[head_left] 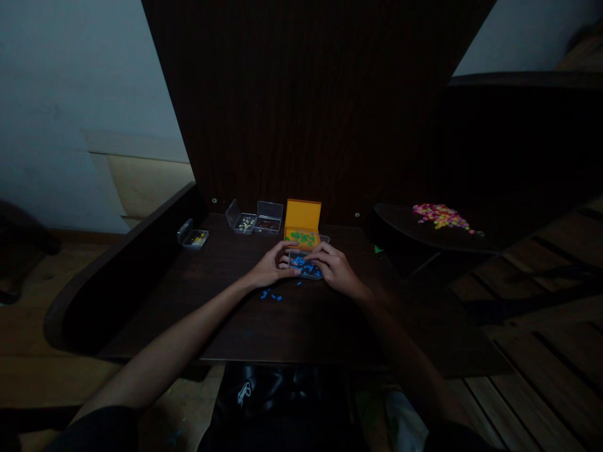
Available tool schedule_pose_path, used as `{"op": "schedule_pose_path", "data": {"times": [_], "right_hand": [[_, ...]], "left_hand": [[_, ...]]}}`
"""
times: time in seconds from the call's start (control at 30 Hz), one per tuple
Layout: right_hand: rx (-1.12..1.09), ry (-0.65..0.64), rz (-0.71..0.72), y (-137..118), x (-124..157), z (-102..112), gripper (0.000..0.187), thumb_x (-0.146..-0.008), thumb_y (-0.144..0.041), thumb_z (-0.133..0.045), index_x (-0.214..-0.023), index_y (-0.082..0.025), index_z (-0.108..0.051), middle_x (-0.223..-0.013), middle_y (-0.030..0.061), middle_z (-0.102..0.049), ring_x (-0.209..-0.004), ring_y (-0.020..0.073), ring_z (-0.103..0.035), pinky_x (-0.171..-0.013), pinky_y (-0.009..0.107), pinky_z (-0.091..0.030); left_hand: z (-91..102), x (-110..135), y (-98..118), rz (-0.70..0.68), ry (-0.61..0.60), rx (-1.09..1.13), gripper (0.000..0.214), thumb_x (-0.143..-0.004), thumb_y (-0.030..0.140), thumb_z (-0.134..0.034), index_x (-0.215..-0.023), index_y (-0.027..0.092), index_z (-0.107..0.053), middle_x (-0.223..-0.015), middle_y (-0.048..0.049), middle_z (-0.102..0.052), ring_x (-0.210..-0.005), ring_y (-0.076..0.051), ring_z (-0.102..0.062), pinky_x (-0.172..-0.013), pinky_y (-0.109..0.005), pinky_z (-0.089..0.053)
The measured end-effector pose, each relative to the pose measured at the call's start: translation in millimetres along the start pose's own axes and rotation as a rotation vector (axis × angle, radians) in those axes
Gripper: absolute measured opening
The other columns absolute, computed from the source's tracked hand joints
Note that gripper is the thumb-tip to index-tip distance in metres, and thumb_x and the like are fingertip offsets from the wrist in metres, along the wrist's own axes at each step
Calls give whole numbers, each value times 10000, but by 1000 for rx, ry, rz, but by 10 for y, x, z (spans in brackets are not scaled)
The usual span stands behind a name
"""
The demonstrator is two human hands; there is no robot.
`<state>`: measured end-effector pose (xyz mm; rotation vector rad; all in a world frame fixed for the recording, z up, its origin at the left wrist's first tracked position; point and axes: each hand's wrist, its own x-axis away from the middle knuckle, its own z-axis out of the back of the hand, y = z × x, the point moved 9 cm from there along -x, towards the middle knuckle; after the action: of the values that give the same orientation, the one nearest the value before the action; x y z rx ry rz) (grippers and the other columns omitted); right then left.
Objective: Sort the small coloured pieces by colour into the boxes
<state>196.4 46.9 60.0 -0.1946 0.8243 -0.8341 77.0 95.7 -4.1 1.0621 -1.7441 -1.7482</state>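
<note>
A small clear plastic box [308,274] with many blue pieces [305,263] inside sits on the dark table in front of me. My left hand [277,264] grips the box's left side, thumb at the near edge and fingers at the far side. Over the right part of the box, my right hand [331,266] has its fingers bent down among the blue pieces; whether it pinches one is too small to tell. Several loose blue pieces [272,295] lie on the table near my left wrist. Right behind the box stands an opened orange box [304,215] holding green pieces [301,238].
Clear lidded boxes with pale pieces [245,223], dark reddish pieces [268,225] and yellow pieces [198,239] stand at the back left. A pink and yellow pile [443,216] lies on a right-hand shelf. A green piece [377,250] is near it. A raised side panel [127,263] borders the left.
</note>
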Motion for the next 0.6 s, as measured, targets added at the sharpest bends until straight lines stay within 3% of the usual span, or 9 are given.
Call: {"op": "schedule_pose_path", "data": {"times": [0.27, 0.6], "right_hand": [[-61, 53, -99, 123, -5, 88, 184, -916, -230, -526, -948, -209, -706, -908, 61, -649, -861, 185, -614, -789, 334, -496], [-13, 40, -50, -7, -19, 115, 157, -920, -203, -504, -917, -200, -660, -892, 55, -659, -853, 182, -620, -779, 314, -488]], "left_hand": [[18, -2, 6, 14, 20, -11, 692, -627, 217, -826, -1226, 199, -480, -1210, -91, -570, -849, -119, -602, -769, -294, -532], [47, -9, 31, 5, 30, 32, 696, -617, 184, -828, -1221, 196, -484, -1212, -97, -571, -884, -133, -613, -796, -306, -538]]}}
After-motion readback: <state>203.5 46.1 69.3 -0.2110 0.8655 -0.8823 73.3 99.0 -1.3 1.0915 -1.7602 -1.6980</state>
